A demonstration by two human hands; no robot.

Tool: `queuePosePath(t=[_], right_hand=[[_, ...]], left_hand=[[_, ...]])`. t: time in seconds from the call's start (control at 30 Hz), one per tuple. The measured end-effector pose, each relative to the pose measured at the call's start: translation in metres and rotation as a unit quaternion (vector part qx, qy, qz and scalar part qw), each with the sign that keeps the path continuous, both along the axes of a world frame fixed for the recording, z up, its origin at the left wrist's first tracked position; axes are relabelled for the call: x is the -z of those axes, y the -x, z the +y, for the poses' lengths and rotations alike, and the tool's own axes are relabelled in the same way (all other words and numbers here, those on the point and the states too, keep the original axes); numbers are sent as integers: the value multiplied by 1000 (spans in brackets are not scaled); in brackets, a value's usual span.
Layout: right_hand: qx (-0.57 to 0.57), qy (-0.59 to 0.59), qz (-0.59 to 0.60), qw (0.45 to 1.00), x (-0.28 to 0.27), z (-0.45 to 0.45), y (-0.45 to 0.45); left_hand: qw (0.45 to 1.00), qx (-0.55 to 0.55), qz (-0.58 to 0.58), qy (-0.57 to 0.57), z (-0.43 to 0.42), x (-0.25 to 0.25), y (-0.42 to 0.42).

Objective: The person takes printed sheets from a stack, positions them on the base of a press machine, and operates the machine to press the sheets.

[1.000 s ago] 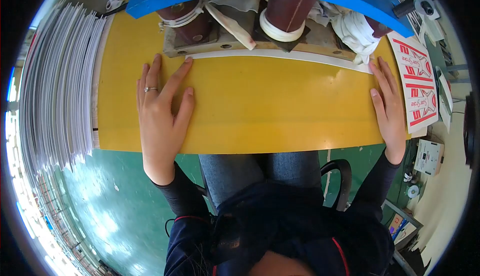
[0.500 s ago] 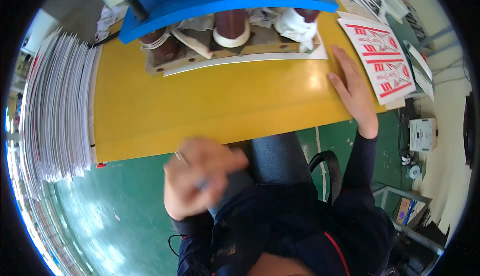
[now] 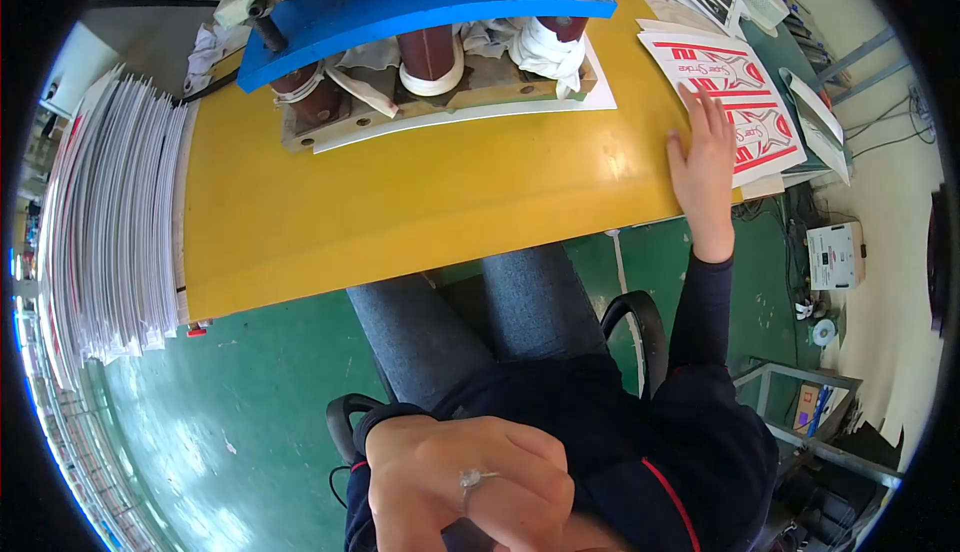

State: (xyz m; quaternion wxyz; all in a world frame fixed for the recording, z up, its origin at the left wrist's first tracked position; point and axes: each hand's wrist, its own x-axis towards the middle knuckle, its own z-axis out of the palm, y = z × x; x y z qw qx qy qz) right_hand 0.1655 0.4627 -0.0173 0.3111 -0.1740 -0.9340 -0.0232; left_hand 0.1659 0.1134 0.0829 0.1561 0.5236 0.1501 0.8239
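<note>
My right hand (image 3: 706, 174) lies open at the right of the yellow table (image 3: 430, 192), its fingertips over the left edge of a stack of white sheets (image 3: 765, 107) with red print. Close to the camera, in front of my chest, my left hand (image 3: 475, 482) is raised with its back showing and a ring on one finger. Its fingers curl under and are closed; whatever is inside them, if anything, stays hidden. A blue press plate (image 3: 430, 7) spans the table's far side, above brown cylinders (image 3: 428, 57) and a drilled metal base (image 3: 350, 122).
A tall stack of papers (image 3: 110, 212) stands along the table's left side. White cloth (image 3: 550, 52) is wrapped around the right cylinder. Black chair arms (image 3: 640, 322) flank my legs. At lower right is a metal frame (image 3: 800, 377), with a white box (image 3: 836, 256) beyond it.
My left hand has moved from near the table edge down and toward my chest. My right hand has shifted onto the edge of the printed sheets. The view has turned slightly.
</note>
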Motion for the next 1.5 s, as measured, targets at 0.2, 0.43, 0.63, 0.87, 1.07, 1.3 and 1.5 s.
queuePosePath(t=[0.2,0.43,0.63,0.87,1.07,1.3,1.5], right_hand=[[67,-2,-15,998,6,40,-12],[29,34,-25,999,6,55,9],[-91,81,56,991,-15,12,10],[-158,127,11,979,-12,-25,21],[-165,164,-16,973,-9,-24,18],[-167,169,-15,971,-7,-26,17],[-198,139,-19,970,-12,-28,16]], left_hand=[[997,26,74,-11,-8,2,14],[1000,10,4,12,-14,-7,6],[998,13,65,-13,-19,8,19],[999,-11,-27,-32,-5,3,3],[998,-21,-6,-58,-3,19,-6],[999,-17,20,-21,-10,11,-3],[999,-7,24,-46,-5,16,-13]])
